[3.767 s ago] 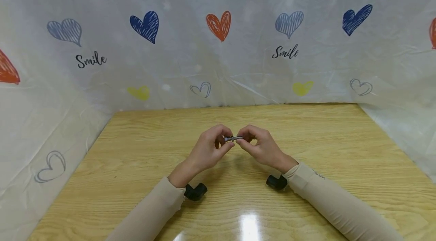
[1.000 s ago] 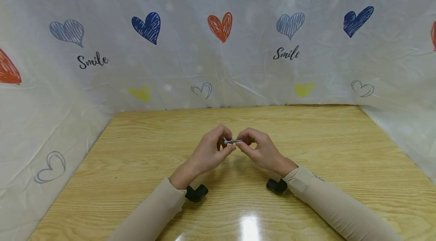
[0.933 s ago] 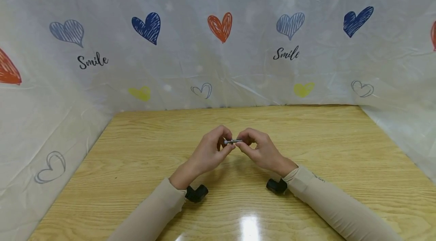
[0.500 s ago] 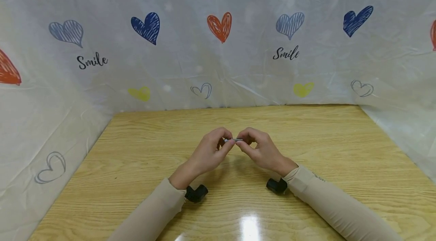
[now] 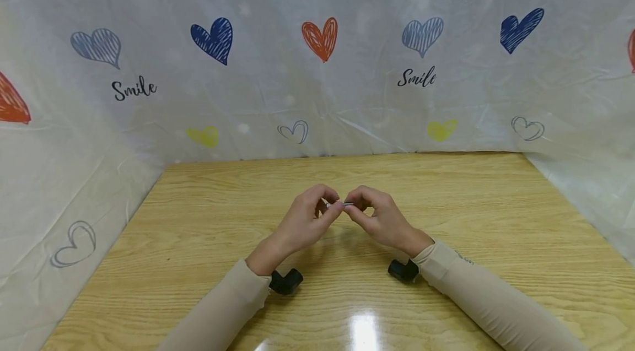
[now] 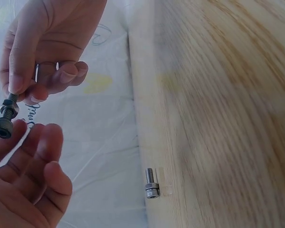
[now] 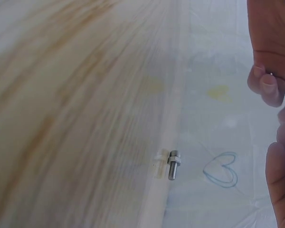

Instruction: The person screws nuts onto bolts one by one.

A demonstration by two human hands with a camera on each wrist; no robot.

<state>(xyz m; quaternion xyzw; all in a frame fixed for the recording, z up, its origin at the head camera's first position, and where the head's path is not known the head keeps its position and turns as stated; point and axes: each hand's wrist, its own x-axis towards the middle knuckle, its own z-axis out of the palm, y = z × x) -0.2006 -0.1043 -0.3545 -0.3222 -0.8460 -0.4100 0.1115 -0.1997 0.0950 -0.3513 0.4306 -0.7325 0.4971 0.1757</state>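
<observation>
Fingertips of my right hand (image 5: 379, 216) pinch the threaded end of a small metal hex-socket bolt (image 5: 349, 204). My left hand (image 5: 306, 219) curls its thumb and forefinger about the bolt's other end, where a nut (image 6: 9, 105) sits on the thread. From the head the left thumb covers that nut; contact is hard to see in the left wrist view, where the socket head (image 6: 4, 128) faces the camera. A second bolt (image 6: 152, 184) with a nut lies on the table; I cannot make it out in the head view. The held bolt is not visible in the right wrist view.
Both hands are above a wooden table (image 5: 223, 202). A white sheet (image 5: 367, 103) printed with hearts and "Smile" hangs along its back and sides. A black wrist mount (image 5: 286, 281) sits under the left cuff, another (image 5: 403, 270) under the right.
The left thumb has closed over the nut and slid slightly right and up, hiding most of the bolt's middle that showed a second ago. The right hand has barely moved.
</observation>
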